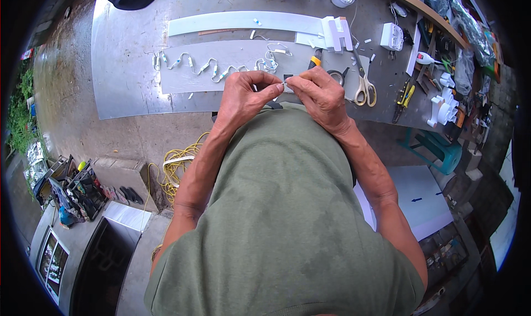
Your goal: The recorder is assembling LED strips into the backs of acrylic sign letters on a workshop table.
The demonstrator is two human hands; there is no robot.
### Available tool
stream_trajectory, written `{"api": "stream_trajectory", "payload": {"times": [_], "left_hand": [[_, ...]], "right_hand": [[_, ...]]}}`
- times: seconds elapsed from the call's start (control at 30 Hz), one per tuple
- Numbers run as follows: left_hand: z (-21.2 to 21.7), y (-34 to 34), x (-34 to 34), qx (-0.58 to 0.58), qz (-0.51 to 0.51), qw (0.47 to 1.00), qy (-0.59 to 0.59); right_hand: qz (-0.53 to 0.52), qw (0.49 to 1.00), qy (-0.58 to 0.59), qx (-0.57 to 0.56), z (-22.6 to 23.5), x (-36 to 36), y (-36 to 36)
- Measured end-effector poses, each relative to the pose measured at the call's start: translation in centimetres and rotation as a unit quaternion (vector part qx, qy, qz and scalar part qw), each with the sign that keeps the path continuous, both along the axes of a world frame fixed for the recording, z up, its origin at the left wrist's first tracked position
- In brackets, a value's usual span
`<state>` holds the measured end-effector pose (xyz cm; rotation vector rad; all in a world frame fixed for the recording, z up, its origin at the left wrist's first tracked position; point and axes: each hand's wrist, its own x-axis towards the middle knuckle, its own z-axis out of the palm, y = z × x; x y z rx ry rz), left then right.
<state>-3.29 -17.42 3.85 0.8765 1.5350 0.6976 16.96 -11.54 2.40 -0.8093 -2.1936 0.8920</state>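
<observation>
My left hand (249,96) and my right hand (322,97) meet at the table's near edge, both closed with thumb and forefinger pinched. Between the fingertips a thin pale piece just shows, too small to make out. Just beyond my left hand, a string of small LED modules (214,71) on white wire zigzags over a flat grey sheet (191,84). Past my right hand lie a yellow-and-black utility knife (316,59), a roll of black tape (336,76) and scissors with cream handles (365,90).
A long white strip (243,21) and a white block letter (337,35) lie farther back on the metal table (124,67). To the right are a white adapter (392,37), screwdrivers (408,96) and white plastic parts (443,108). A green stool (440,153) and yellow cord (176,164) are below.
</observation>
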Motion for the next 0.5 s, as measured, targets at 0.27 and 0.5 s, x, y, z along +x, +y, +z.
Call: {"api": "stream_trajectory", "payload": {"times": [0.27,0.5], "left_hand": [[-0.68,-0.43,0.68,0.186,-0.010,0.974,0.131],[-0.61,-0.27,0.88,0.272,-0.059,0.942,0.187]], "right_hand": [[0.011,0.999,-0.010,-0.034,0.44,-0.34,0.15],[0.042,0.991,-0.095,-0.081,0.09,-0.37,0.12]]}}
